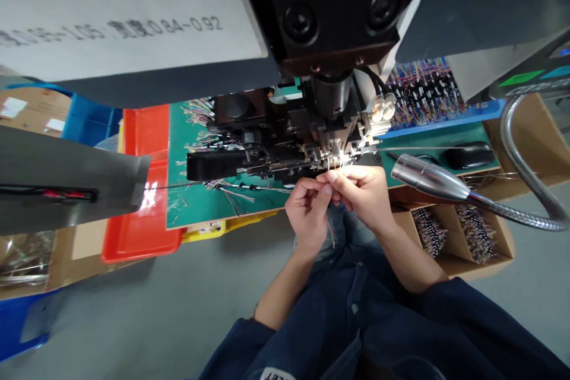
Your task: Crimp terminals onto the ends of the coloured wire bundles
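My left hand (310, 211) and my right hand (363, 195) meet in front of the crimping machine (332, 95), fingertips almost touching. Both are closed in a pinch on thin wires (330, 227), whose loose ends hang below the fingers. More fine wire ends stand up from my right fingertips into the brightly lit crimping head (335, 151). A white cable with a black sleeve (262, 188) runs from the left toward my left hand. Where exactly each wire lies between the fingers is hidden.
A metal gooseneck lamp (430, 177) reaches in from the right, near a black mouse (469, 155). Wire bundles fill a blue tray (463, 111) behind and a cardboard box (503, 261) below. Red trays (142, 237) stand left of the green mat (200, 211).
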### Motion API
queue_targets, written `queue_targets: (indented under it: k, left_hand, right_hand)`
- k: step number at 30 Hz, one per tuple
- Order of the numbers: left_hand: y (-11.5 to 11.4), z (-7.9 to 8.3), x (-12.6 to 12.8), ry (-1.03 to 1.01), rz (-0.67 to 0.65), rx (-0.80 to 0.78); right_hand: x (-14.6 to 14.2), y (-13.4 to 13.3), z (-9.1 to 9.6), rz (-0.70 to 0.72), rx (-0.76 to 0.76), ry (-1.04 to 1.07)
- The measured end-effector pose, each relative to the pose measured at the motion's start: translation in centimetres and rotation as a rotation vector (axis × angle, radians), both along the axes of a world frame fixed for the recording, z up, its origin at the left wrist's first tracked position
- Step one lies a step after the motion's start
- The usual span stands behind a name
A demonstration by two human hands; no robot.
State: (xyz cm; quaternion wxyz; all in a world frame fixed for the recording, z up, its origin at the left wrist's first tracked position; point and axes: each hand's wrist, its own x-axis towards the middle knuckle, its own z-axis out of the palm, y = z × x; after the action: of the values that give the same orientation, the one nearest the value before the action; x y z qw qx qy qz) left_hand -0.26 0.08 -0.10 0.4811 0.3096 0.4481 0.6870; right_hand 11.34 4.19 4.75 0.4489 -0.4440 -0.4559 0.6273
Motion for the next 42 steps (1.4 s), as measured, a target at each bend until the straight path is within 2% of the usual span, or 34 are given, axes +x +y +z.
queue_targets:
  k: [11, 26, 33, 37, 39, 42]
  left_hand:
    - [-0.1, 1.0, -0.2, 0.071, 0.057, 0.028]
    - [-0.1, 1.1, -0.5, 0.082, 0.065, 0.04]
    - [-0.3, 1.1, -0.6, 0.071, 0.0, 0.017]
    - [-0.4, 1.3, -0.4, 0.03, 0.019, 0.03]
    - [-0.5, 1.6, -0.3, 0.01, 0.036, 0.038]
    - [-0.7, 2.0, 0.0, -0.007, 0.047, 0.038]
  right_hand:
    - [-0.3, -0.1, -0.9, -0.037, -0.105, 0.147]
    - [-0.8, -0.1, -1.1, -0.068, -0.107, 0.181]
    - [-0.8, 0.0, -0.4, -0.05, -0.025, 0.105]
    - [0.6, -0.1, 0.0, -0.01, 0.06, 0.051]
    - [1.9, -0.6, -0.5, -0.026, 0.101, 0.049]
    - [3.7, -2.1, -2.2, -0.052, 0.184, -0.023]
